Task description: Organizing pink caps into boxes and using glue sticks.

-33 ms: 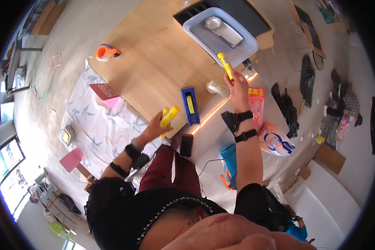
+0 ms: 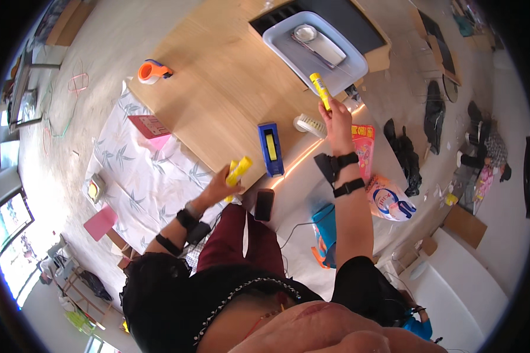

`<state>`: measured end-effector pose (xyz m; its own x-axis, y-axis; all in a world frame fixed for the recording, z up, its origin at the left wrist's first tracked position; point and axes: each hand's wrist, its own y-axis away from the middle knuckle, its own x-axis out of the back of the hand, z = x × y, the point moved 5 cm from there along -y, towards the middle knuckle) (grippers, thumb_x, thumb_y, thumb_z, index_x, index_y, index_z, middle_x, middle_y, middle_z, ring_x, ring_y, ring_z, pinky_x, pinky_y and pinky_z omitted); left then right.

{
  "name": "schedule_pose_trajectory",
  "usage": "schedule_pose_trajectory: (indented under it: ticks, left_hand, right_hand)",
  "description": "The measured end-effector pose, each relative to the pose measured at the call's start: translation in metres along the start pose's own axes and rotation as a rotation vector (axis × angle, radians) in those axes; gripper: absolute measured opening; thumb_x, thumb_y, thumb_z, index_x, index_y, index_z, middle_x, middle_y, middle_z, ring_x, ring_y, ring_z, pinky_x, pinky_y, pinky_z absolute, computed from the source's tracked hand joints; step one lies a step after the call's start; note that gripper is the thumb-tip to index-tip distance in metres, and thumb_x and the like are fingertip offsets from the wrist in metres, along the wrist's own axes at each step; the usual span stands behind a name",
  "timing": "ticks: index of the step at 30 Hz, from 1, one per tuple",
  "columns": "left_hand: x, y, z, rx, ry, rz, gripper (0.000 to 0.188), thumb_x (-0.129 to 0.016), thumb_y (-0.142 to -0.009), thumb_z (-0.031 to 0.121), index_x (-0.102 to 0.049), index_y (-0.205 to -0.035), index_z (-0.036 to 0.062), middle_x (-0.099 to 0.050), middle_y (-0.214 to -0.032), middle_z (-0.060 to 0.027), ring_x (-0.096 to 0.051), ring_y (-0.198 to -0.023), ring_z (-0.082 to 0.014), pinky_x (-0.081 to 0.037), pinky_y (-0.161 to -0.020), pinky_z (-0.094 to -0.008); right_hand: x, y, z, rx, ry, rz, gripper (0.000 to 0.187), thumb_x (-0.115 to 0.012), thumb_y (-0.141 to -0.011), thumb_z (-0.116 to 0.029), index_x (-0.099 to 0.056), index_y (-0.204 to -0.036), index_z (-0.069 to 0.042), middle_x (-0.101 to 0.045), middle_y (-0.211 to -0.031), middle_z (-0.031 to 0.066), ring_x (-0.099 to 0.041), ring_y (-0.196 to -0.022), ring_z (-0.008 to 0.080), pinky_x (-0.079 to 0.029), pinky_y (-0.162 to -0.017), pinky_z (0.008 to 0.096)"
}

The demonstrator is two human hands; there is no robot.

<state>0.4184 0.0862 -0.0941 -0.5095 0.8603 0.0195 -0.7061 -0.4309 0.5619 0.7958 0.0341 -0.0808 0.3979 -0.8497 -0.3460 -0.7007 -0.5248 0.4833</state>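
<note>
My right hand [image 2: 337, 125] is closed around the lower end of a yellow glue stick [image 2: 320, 88]. That stick points up and away, over the near edge of a light-blue plastic tray [image 2: 277, 50]. Close to the table's near corner, my left hand [image 2: 219, 188] grips yellow glue sticks [image 2: 238, 169]; they overlap, so their number is unclear. Between the hands lie a blue tape dispenser [image 2: 270, 150] with a yellow roll and a white brush-like item [image 2: 310, 125]. Inside the tray are a clear round roll [image 2: 305, 33], a white box [image 2: 328, 54] and thin sticks.
An orange tape dispenser [image 2: 153, 71] sits at the wooden table's [image 2: 218, 76] left edge. Near my knees lies a phone [image 2: 264, 205]. Pink packaging [image 2: 363, 150] and a white-and-orange bag [image 2: 390, 199] are right of my forearm. A leaf-patterned cloth [image 2: 135, 188] spreads at left.
My left hand and its glue sticks have shifted very slightly toward me. The right hand keeps its stick over the tray edge. The whole view has moved a little.
</note>
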Motion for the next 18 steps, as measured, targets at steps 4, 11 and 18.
schedule_pose_trajectory:
  ticks: [4,11,18]
  left_hand:
    - [-0.006,0.066,-0.016,0.148,0.179,-0.045,0.041,-0.075,-0.074,0.015,-0.050,-0.105,0.0030,-0.057,-0.083,-0.0019,-0.057,-0.075,-0.0105,-0.048,-0.067,-0.0270]
    - [-0.013,0.109,-0.038,0.138,0.270,0.001,0.036,-0.073,-0.075,0.014,-0.049,-0.100,0.0035,-0.057,-0.080,-0.0012,-0.056,-0.071,-0.0102,-0.047,-0.065,-0.0271]
    - [-0.026,0.131,-0.038,0.064,0.262,-0.041,0.034,-0.072,-0.076,0.016,-0.049,-0.099,0.0055,-0.056,-0.078,-0.0018,-0.056,-0.072,-0.0099,-0.046,-0.064,-0.0273]
  right_hand:
    - [-0.015,-0.035,0.012,0.002,0.073,0.024,0.027,-0.058,-0.091,-0.011,-0.055,-0.105,0.011,-0.058,-0.099,0.0141,-0.062,-0.085,0.0203,-0.056,-0.079,0.0272]
    - [-0.019,-0.065,0.014,0.097,0.424,0.138,0.023,-0.053,-0.091,-0.006,-0.056,-0.101,0.015,-0.059,-0.090,0.0170,-0.063,-0.072,0.0209,-0.057,-0.063,0.0273]
    - [-0.001,-0.003,-0.001,0.151,0.505,-0.004,0.031,-0.054,-0.090,-0.006,-0.048,-0.119,0.003,-0.060,-0.095,0.0130,-0.064,-0.081,0.0200,-0.055,-0.073,0.0313]
